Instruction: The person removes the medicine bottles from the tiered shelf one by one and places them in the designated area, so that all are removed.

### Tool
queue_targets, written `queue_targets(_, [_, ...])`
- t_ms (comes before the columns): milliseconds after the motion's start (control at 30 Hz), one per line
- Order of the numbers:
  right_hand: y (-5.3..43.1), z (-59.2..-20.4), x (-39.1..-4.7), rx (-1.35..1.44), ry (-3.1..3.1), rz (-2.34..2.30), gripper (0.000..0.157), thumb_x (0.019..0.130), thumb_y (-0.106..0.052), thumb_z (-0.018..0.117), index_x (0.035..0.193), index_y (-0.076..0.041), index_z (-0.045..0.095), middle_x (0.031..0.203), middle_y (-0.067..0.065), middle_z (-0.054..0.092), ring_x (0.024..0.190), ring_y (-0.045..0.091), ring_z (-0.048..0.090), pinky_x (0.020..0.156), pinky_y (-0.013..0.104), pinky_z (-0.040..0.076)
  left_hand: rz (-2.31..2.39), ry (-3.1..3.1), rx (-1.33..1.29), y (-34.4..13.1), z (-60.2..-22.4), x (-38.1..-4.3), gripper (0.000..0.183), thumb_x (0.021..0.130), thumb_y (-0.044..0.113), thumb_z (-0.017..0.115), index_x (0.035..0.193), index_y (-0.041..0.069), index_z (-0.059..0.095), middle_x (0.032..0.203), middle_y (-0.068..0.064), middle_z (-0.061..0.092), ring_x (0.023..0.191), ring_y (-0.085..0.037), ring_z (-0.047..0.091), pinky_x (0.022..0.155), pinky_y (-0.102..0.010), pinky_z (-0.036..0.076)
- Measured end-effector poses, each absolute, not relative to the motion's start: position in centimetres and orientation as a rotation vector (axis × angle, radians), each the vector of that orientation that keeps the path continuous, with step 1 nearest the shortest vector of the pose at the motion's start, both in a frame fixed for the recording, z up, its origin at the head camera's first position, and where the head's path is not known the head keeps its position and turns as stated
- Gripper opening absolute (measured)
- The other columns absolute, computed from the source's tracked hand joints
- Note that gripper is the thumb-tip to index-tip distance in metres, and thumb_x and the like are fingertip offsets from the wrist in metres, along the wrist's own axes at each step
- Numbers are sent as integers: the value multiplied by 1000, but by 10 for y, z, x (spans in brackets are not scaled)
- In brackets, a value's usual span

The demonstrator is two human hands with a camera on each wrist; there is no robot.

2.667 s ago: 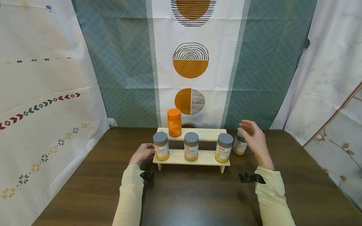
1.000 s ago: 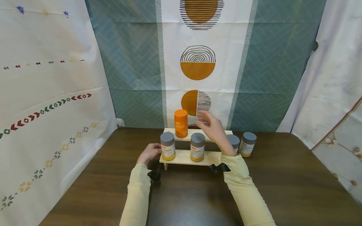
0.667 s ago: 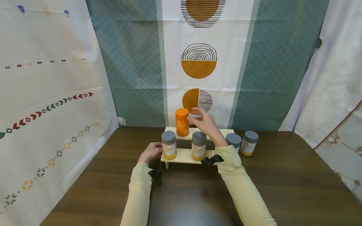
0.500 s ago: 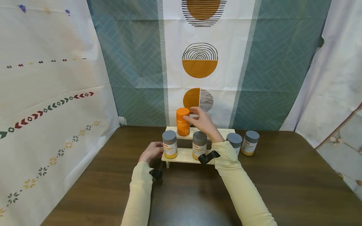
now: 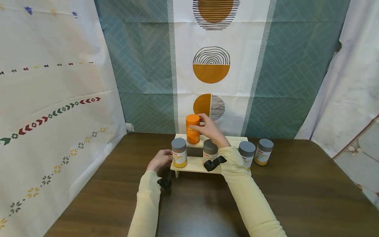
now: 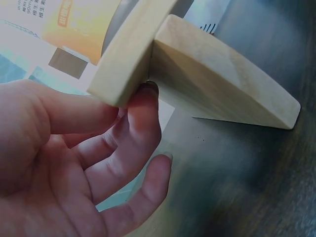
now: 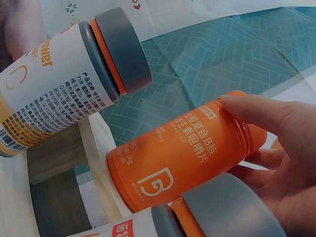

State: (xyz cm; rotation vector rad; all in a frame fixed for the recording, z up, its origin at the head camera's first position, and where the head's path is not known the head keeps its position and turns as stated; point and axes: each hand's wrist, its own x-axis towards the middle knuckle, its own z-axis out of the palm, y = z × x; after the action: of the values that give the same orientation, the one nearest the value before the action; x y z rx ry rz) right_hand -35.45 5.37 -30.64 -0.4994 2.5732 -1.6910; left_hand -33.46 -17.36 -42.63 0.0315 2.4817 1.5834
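My right hand (image 5: pixel 211 130) grips an orange supplement bottle (image 5: pixel 193 135) near its cap, with the thumb on the front and the fingers behind. The bottle stands upright on the upper board of a two-tier wooden rack (image 5: pixel 193 165). In the left wrist view, my left hand (image 6: pixel 74 163) pinches the end of the lower board beside the rack's leg (image 6: pixel 222 74). On that board stand grey-capped bottles: one at the left (image 5: pixel 179 154), one in the middle (image 5: pixel 210 151) partly behind my right wrist, and one at the right (image 5: pixel 247 151) partly covered by my sleeve.
Another grey-capped bottle (image 5: pixel 263 153) stands on the dark wooden table (image 5: pixel 189 210) just right of the rack. A patterned cloth (image 5: pixel 148 79) hangs behind the table, and white cloths (image 5: pixel 59 108) hang at both sides.
My right hand has moved from the bottle at the rack's right, leftward across to the orange bottle, and has closed round it. My left hand stays at the rack's left end.
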Motion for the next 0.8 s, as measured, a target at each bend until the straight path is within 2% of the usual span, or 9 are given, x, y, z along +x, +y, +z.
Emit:
queue_targets(333, [57,-305,-353,-501,2613,-1690,58,89,-23,70,138,-8,43,136,18,51,118,36,56,90,43,55,1565,2504,55,-173,-425,-335,32,96,10,51,122,-7,57,121,-24,62,87,-25,66,79,-39,55])
queue_targets(600, [67,-294,-347,-537,2647,-1754,55,87,-23,72,134,-8,48,134,16,56,120,33,55,94,46,52,1568,2517,59,-173,-427,-337,27,95,11,53,117,-4,60,118,-21,63,83,-23,65,77,-39,55])
queue_targets(800, [76,-286,-340,-524,2701,-1769,55,87,-25,73,134,-10,48,133,15,57,118,34,56,97,46,50,1560,2494,54,-174,-426,-335,30,97,14,53,122,-3,58,120,-21,63,84,-23,66,78,-39,56])
